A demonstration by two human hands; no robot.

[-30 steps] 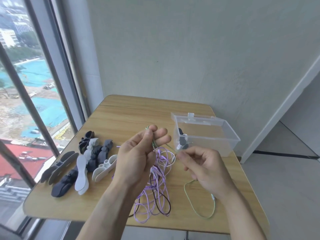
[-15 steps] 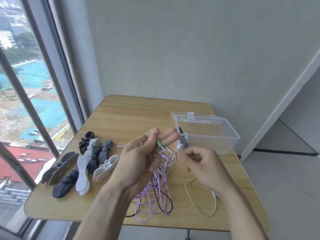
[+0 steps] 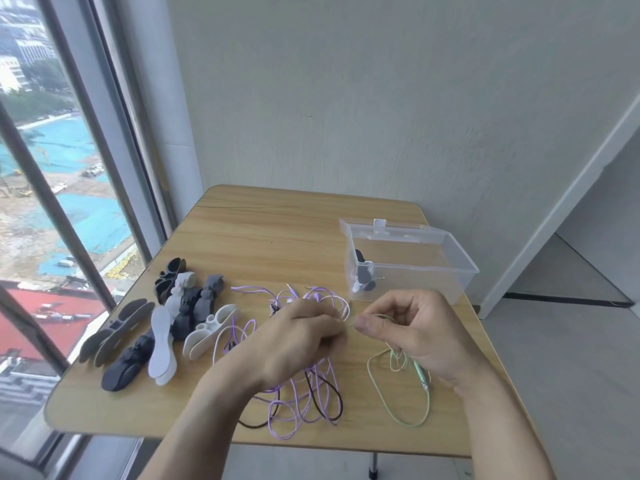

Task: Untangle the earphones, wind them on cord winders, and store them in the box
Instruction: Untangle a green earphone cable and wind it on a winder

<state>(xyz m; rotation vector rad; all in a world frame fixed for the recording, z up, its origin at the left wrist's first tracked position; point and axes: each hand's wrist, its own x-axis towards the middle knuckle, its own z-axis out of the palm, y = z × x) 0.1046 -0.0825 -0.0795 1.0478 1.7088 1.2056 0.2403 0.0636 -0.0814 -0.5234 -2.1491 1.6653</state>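
- Left hand (image 3: 294,344) curled down over the purple-and-black earphone tangle (image 3: 304,393) near the bench (image 3: 277,237) front edge; its grip is hidden, so I cannot tell what it holds.
- Right hand (image 3: 415,334) pinches the green earphone cord (image 3: 398,407), looping toward the front right corner.
- Cord winders (image 3: 166,323) heaped at the left edge.
- Clear box (image 3: 433,271) at the right edge, one wound winder (image 3: 363,275) inside.

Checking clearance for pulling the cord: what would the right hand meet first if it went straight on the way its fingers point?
Probably the left hand: the right hand points leftward, its fingertips nearly touching it; depth is unclear.
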